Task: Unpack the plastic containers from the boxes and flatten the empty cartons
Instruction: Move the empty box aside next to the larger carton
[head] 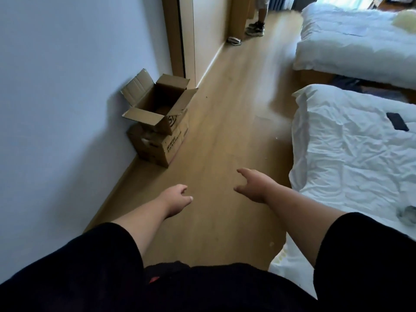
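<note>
Two cardboard boxes are standing stacked by the wall (56, 109): the upper box (157, 104) with flaps open, the lower box (157, 147) under it. Something brownish is lying inside the upper one, too dark to identify. Both hands are reaching forward above the floor (225, 109), apart and holding nothing: left hand (177, 199) with fingers loosely curled, right hand (254, 183) relaxed, beside the bed (349, 154).

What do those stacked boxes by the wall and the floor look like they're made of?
Stacked boxes: brown corrugated cardboard, matte, with creased flaps and printed sides. Floor: light wood-look planks, faint sheen; whether real wood or laminate cannot be told.
</note>
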